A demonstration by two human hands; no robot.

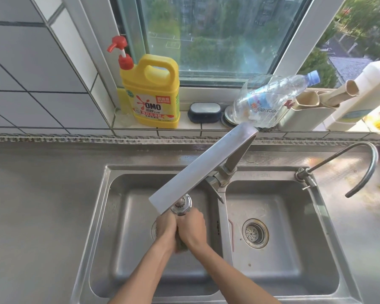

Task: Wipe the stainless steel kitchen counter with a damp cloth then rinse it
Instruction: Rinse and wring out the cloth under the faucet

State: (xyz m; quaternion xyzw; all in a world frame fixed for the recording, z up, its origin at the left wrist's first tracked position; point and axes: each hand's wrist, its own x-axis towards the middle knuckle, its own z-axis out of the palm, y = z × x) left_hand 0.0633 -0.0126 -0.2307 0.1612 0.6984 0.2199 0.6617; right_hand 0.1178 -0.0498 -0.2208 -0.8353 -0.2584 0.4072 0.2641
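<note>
Cloth [180,244]: dark, bunched, mostly hidden; long axis roughly vertical in view, lower end showing beneath the palms. Clasped between left hand [165,228] and right hand [192,229], both closed on it, directly under the flat brushed-steel faucet [201,170], above the left sink basin [119,249].

1. The cloth [181,243] is almost all hidden between the two hands; only a dark bit shows.
2. The left drain [154,230] is mostly covered by the left hand [166,228].
3. The white bottle [364,95] at the upper right is cut off by the edge.
4. Both arms are cut off at the bottom.
</note>
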